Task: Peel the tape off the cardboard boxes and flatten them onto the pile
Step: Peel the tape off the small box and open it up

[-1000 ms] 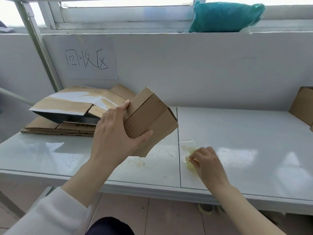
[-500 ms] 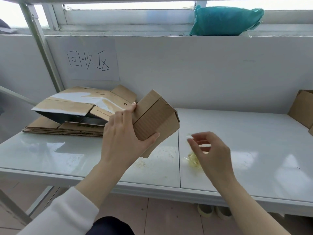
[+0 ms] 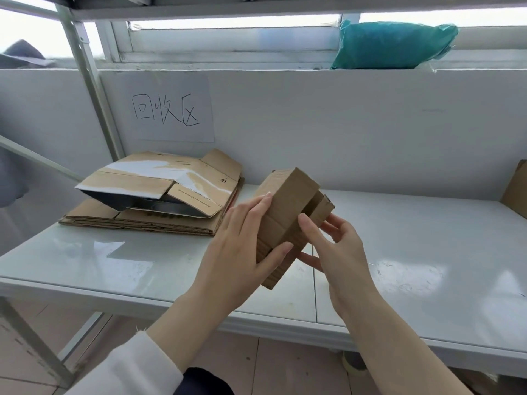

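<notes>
Gripping box (image 3: 288, 206) with left hand (image 3: 242, 252): thumb hooked across near face, fingers stretched up left side, wrist bent back, forearm coming up from lower left in white sleeve (image 3: 128, 366). Pinching same box with right hand (image 3: 339, 252): thumb pressed on near face, fingers curled behind and under right end, bare forearm angled in from lower right. Held in air between both hands, tilted, long axis running up-left to down-right, flaps at right end partly sprung. Below hands, glossy white table (image 3: 427, 252). Beyond and left of left hand, resting on table: pile (image 3: 159, 201) of flattened cardboard, topped by half-collapsed carton with white patches. Above pile, on wall, handwritten sign (image 3: 168, 109). Up and beyond right hand, on ledge: teal bag (image 3: 390, 44). Far right of right hand, cut off by frame: cardboard edge (image 3: 517, 192).
</notes>
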### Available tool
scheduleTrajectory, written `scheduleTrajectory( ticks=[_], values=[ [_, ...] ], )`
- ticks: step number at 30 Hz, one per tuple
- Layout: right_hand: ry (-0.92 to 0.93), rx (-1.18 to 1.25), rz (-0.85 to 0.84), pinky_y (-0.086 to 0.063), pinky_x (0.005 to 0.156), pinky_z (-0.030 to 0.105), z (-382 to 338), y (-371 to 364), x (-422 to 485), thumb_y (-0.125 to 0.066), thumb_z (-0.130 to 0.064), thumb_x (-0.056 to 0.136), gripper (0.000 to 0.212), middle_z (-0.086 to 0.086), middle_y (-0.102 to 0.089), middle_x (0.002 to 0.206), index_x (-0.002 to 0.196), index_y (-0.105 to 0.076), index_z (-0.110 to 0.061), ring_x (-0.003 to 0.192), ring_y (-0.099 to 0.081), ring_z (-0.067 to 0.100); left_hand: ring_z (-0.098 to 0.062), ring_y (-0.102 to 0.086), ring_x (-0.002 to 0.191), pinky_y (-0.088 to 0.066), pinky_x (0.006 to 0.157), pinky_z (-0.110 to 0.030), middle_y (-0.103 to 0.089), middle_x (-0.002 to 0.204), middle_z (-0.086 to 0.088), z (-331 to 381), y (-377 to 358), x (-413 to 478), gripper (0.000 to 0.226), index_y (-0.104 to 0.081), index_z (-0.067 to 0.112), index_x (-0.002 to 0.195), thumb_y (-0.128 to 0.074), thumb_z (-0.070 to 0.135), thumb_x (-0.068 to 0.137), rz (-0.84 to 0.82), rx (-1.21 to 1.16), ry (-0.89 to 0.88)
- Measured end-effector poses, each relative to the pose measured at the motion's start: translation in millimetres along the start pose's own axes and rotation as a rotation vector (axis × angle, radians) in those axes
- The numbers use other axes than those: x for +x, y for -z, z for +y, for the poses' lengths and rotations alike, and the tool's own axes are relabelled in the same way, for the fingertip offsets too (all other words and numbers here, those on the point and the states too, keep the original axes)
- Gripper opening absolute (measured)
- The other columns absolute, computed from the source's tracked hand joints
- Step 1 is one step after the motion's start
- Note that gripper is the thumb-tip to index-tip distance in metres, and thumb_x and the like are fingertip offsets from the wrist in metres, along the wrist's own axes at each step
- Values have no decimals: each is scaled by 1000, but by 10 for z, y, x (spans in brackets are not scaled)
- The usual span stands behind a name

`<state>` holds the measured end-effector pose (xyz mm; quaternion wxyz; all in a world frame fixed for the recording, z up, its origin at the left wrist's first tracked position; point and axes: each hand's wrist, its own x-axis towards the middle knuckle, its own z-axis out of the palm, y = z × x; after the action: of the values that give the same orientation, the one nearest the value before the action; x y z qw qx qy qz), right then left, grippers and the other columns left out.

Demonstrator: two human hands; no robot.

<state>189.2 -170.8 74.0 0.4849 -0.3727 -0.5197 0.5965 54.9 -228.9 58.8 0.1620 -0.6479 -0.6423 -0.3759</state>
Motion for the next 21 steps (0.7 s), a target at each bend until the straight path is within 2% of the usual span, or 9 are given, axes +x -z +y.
scheduleTrajectory(
  ticks=[4, 9, 11, 13, 14, 15, 17, 18, 21],
  values=[
    [12, -27, -92, -58, 77, 32, 1, 61, -1, -57, -22, 88, 30, 0, -66, 111, 117, -60, -17, 102, -63, 16, -7, -41, 116, -37, 89, -17, -46, 132, 4, -50, 21, -12, 68, -39, 15, 136, -45, 55, 81, 20, -3, 55],
    [10, -35, -120, -55, 75, 33, -16, 111, 5, -41, -18, 97, 29, -1, -71, 82, 88, -69, -18, 84, -67, 16, -5, -53, 104, -38, 85, -13, -54, 124, 5, -85, 121, 12, 51, -39, 19, 138, -53, 30, 91, -10, -125, 219],
    [46, -69, -86, -54, 70, 30, -22, 144, 20, -39, -19, 98, 32, -4, -69, 74, 84, -68, -21, 75, -65, 13, 7, -55, 77, -40, 70, -5, -64, 94, 11, -81, 170, 25, 39, -45, 15, 134, -43, 23, 96, -5, -192, 229],
    [76, -96, -55, -55, 67, 29, -28, 194, 47, -37, -20, 98, 33, -1, -66, 76, 85, -67, -24, 71, -62, 12, 5, -51, 53, -37, 52, -8, -51, 52, 18, -96, 207, 46, 34, -47, 12, 130, -39, 17, 98, -12, -234, 235],
    [88, -111, -46, -54, 67, 30, -32, 222, 62, -36, -20, 99, 33, 1, -65, 78, 85, -66, -24, 71, -61, 12, 0, -49, 50, -35, 49, -13, -49, 47, 15, -101, 234, 58, 35, -43, 15, 132, -38, 16, 98, -26, -267, 235],
    [100, -128, -41, -53, 69, 32, -31, 246, 79, -36, -20, 99, 34, 3, -63, 79, 84, -66, -24, 72, -60, 14, -4, -52, 52, -36, 49, -18, -56, 54, 16, -108, 259, 69, 39, -37, 24, 136, -37, 14, 98, -34, -327, 243],
    [123, -173, -45, -52, 73, 40, -26, 269, 105, -35, -21, 99, 34, 6, -62, 81, 83, -65, -21, 74, -58, 18, -17, -62, 87, -46, 68, -32, -67, 104, 9, -97, 322, 103, 56, -20, 46, 138, -37, 9, 98, -55, -479, 289],
    [138, -203, -50, -52, 75, 44, -23, 264, 111, -35, -21, 99, 34, 8, -63, 82, 84, -65, -20, 75, -58, 20, -22, -54, 105, -47, 81, -32, -56, 127, 4, -91, 346, 119, 65, -14, 54, 134, -37, 6, 98, -80, -508, 296],
    [220, -341, -65, -50, 78, 52, 4, 223, 133, -35, -20, 99, 31, 23, -63, 87, 89, -62, -9, 76, -58, 34, -20, -53, 110, -41, 83, -17, -32, 142, 0, -149, 340, 188, 73, -16, 53, 137, -46, 4, 92, -151, -259, 202]
  ],
)
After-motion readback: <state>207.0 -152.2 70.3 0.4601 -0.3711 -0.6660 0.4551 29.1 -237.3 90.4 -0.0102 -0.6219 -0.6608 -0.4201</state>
